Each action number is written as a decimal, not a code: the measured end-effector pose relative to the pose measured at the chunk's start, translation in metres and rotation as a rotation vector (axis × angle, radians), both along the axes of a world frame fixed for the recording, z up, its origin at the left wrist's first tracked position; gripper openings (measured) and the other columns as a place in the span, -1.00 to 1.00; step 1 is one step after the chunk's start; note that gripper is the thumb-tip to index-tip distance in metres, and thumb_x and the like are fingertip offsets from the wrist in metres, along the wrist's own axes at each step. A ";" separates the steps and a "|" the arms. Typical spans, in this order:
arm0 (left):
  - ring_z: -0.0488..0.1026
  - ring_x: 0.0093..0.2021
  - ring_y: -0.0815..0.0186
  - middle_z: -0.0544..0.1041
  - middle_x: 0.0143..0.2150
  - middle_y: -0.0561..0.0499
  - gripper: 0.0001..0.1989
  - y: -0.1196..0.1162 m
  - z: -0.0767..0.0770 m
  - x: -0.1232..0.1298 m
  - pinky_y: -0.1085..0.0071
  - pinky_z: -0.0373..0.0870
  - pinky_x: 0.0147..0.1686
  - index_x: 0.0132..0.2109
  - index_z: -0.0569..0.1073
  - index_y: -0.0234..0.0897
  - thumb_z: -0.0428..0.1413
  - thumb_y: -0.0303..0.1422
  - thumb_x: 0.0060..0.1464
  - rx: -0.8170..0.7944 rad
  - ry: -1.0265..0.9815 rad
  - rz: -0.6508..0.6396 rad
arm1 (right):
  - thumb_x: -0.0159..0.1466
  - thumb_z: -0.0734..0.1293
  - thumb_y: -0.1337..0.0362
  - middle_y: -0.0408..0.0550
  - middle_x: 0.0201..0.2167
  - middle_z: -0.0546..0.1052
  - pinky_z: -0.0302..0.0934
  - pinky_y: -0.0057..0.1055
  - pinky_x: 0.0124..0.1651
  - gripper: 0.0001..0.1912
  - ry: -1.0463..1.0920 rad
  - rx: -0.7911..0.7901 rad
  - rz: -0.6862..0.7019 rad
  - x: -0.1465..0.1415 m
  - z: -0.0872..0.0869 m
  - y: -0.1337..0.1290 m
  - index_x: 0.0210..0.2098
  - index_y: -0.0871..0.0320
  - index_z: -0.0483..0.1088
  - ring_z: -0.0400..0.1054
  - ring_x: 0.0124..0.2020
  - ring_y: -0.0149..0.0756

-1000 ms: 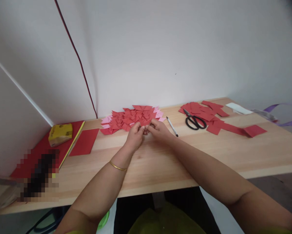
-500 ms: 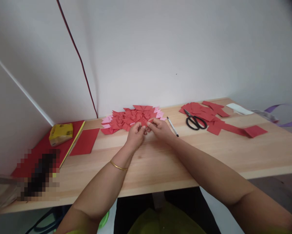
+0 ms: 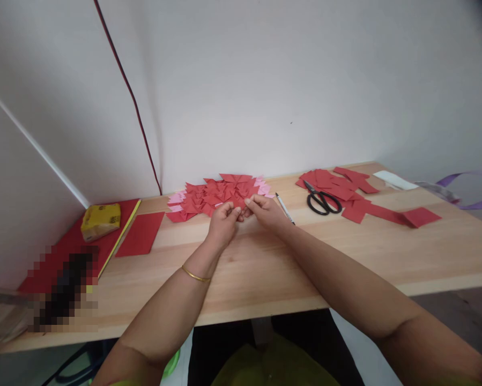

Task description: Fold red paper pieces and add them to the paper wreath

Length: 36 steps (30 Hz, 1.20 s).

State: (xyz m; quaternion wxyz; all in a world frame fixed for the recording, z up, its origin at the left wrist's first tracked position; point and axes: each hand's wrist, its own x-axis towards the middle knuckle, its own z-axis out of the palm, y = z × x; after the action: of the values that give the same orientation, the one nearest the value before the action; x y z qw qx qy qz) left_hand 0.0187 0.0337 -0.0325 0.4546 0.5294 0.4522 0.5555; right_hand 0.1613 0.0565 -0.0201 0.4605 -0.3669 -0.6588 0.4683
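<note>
My left hand (image 3: pixel 223 221) and my right hand (image 3: pixel 265 213) meet over the wooden table (image 3: pixel 260 268), fingers pinched. Between their fingertips is a small piece of red paper (image 3: pixel 241 205), mostly covered and hard to tell from the red behind it. Just beyond lies a heap of folded red paper pieces (image 3: pixel 208 192), with folded pink pieces (image 3: pixel 177 198) at its sides. A white pen with a dark tip (image 3: pixel 284 207) rests right of my right hand.
Black-handled scissors (image 3: pixel 324 203) lie on cut red paper pieces (image 3: pixel 333 185) at the right. Leftward are a red sheet (image 3: pixel 142 234) and a yellow packet (image 3: pixel 101 221) on larger red paper. A white strip (image 3: pixel 395 179) sits at the far right; a wall stands behind.
My right fingertips have shifted slightly over the red paper, and the right wrist has dropped a little, now covering the pen's near end. My left hand stays almost still.
</note>
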 end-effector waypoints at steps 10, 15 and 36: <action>0.38 -0.50 0.40 0.47 -0.54 0.04 -0.77 -0.005 0.003 -0.002 0.45 0.31 -0.37 -0.49 0.45 -0.33 0.15 -0.24 -0.02 -0.020 0.148 -0.056 | -0.04 0.47 0.14 -0.23 -0.59 0.41 0.17 -0.45 -0.38 -0.68 0.291 -0.255 0.109 -0.008 -0.014 -0.001 -0.36 0.15 0.39 0.27 -0.53 -0.44; 0.41 -0.47 0.37 0.48 -0.51 0.04 -0.84 -0.005 0.006 -0.004 0.44 0.32 -0.38 -0.42 0.46 -0.32 0.12 -0.29 0.00 -0.001 0.214 -0.108 | 0.04 0.41 0.07 -0.16 -0.55 0.42 0.15 -0.44 -0.36 -0.72 0.096 -0.051 0.033 -0.004 -0.004 -0.003 -0.52 0.18 0.40 0.26 -0.47 -0.41; 0.40 -0.48 0.37 0.40 -0.56 0.11 -0.85 -0.001 0.015 -0.015 0.42 0.30 -0.36 -0.44 0.40 -0.28 0.19 -0.30 -0.09 0.070 0.077 0.025 | 0.02 0.40 -0.10 -0.14 -0.44 0.46 0.25 -0.48 -0.38 -0.58 0.689 -0.432 -0.080 0.008 0.000 0.019 -0.35 0.11 0.37 0.33 -0.46 -0.43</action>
State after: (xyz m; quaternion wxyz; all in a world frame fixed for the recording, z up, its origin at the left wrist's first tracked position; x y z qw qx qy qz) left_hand 0.0038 0.0328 -0.0176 0.4111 0.5601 0.4563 0.5560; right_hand 0.1698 0.0754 -0.0203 0.5847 -0.3020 -0.3376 0.6731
